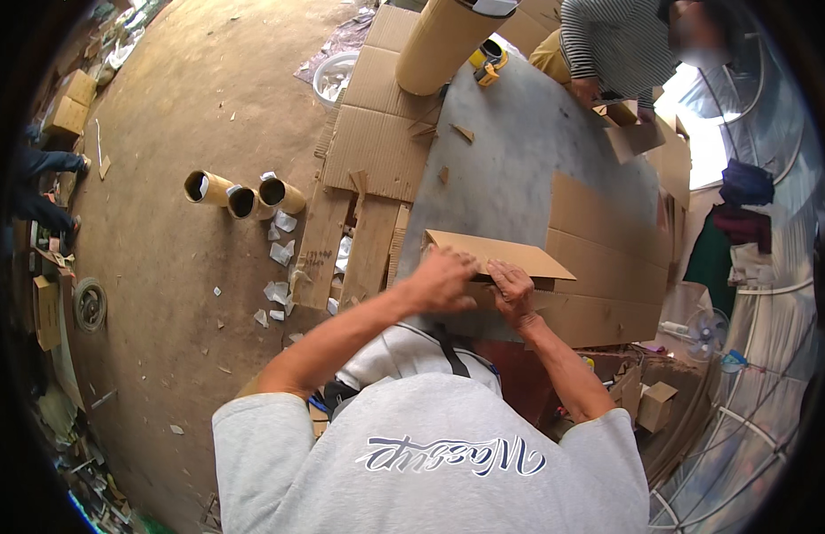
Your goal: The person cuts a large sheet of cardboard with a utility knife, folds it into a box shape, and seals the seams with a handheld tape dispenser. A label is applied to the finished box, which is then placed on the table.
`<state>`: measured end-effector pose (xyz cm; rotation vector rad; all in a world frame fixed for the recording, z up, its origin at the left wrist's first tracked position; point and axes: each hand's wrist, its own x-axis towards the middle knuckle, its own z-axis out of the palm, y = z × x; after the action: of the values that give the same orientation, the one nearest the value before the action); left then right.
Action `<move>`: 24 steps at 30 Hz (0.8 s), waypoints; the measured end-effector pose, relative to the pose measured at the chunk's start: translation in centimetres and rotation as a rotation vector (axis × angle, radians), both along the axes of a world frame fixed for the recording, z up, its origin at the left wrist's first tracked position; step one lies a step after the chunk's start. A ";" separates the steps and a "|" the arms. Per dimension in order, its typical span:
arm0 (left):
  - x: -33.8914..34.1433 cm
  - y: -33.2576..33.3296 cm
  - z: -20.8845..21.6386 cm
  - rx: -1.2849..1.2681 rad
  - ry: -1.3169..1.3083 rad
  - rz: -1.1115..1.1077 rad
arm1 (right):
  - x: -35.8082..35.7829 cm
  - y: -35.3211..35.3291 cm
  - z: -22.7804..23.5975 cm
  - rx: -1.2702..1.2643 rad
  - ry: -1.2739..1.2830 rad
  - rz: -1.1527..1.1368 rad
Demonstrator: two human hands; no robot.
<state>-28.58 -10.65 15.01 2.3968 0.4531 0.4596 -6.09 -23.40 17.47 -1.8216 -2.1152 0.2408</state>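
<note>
A folded brown cardboard box (pixel 524 255) lies on the grey tabletop (pixel 510 116) in front of me, its long flap sloping up. My left hand (pixel 443 279) is at its left end, fingers bent over the edge of the cardboard. Close beside it, my right hand (pixel 512 287) grips the near edge of the flap, thumb and fingers closed on it. Part of the box is hidden behind both hands. Under and to the right of it a large flat cardboard sheet (pixel 599 249) covers the table.
Across the table a co-worker in a striped sleeve (pixel 599 44) handles a small open carton (pixel 628 133). A tall cardboard tube (pixel 448 44) and a yellow-black tape dispenser (pixel 489 67) stand at the far end. Several short tubes (pixel 242 202) and white scraps (pixel 281 253) are on the floor at left.
</note>
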 end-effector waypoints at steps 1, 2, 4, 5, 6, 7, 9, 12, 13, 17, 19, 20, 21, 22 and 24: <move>1.6 -1.4 0.4 0.075 0.088 0.051 | 0.0 0.0 -0.1 0.019 0.000 -0.004; 3.1 -3.0 0.6 0.145 0.177 0.102 | -0.1 0.0 -0.2 0.061 -0.001 0.036; 3.9 -4.2 -0.3 0.225 0.181 0.174 | -0.1 -0.1 -0.2 0.143 0.030 0.064; 3.7 -4.9 -0.9 0.229 0.105 0.195 | 0.0 -0.3 0.1 0.059 0.005 0.060; 3.2 -5.0 -1.4 0.222 0.063 0.218 | 0.2 -0.6 0.5 0.027 0.015 0.053; 3.2 -5.1 -1.8 0.260 0.037 0.212 | 0.4 -0.7 0.7 -0.037 0.005 0.057; 2.9 -4.7 -2.4 0.310 0.029 0.214 | 1.5 -1.2 1.6 -0.045 -0.015 -0.015; 2.8 -4.5 -2.6 0.304 -0.008 0.206 | 4.5 -2.6 2.7 -0.058 -0.093 -0.076; 2.8 -4.3 -2.6 0.258 0.014 0.188 | 5.1 -3.0 2.3 0.014 -0.093 -0.100; 2.9 -3.7 -2.8 0.260 0.050 0.132 | 6.4 -4.2 -0.2 -0.009 -0.079 -0.130; 2.9 -3.3 -2.8 0.303 0.072 0.096 | 6.6 -4.5 -0.9 -0.014 -0.059 -0.155; 2.8 -3.2 -2.7 0.267 0.065 0.066 | 6.5 -4.6 -1.1 -0.009 -0.065 -0.158; 2.8 -3.0 -2.6 0.252 0.045 0.065 | 6.5 -4.6 -1.1 0.007 -0.068 -0.157; 2.9 -3.0 -2.3 0.243 0.033 0.056 | 6.4 -4.6 -1.1 0.024 -0.061 -0.164; 2.9 -3.0 -1.8 0.244 0.041 0.061 | 6.3 -4.6 -0.8 0.048 -0.090 -0.157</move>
<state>-25.66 -13.69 13.22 2.6366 0.5153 0.5195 0.20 -27.96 16.62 -1.9921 -2.0040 0.0703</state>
